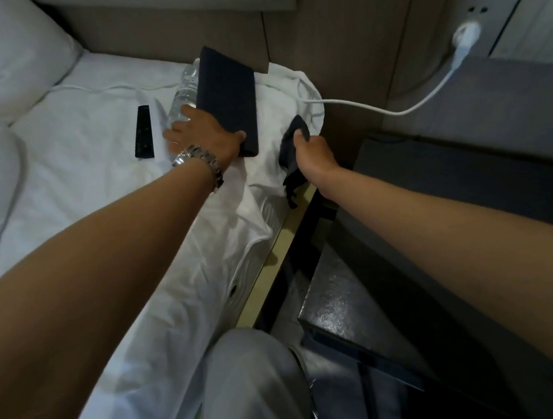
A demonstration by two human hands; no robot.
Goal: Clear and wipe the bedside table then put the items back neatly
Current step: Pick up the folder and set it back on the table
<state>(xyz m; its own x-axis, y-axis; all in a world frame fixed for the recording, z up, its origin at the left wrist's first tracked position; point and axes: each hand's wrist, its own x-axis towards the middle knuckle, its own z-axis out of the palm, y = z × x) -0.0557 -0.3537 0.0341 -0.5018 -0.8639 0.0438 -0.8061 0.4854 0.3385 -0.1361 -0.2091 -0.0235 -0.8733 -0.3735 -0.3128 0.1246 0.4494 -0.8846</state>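
Left hand (206, 133) upper centre of frame, thumb and fingers clamped on dark flat case (226, 101), tilted above white bed sheet (89, 154). Water bottle (183, 96) lying just behind, touching fingers. Remote (142, 132) flat on sheet, left of bottle. Right hand (313, 151) right of centre, fingers curled round dark cloth (290, 149) at mattress edge. Dark bedside table (436, 170) right of frame. White cable (377, 108) running to wall plug (465, 34) upper right.

Your left wrist carries a watch (197, 159) with a shiny metal link band. The flat dark case (226, 99) looks matt and finely textured. The bottle (182, 94) is clear, ribbed plastic. You grip a dark, soft cloth (291, 152), limp and matt. The bed sheet (99, 181) is white, creased fabric. The bedside table (341, 305) top is dark and glossy, speckled. The cable (377, 108) is smooth white plastic.
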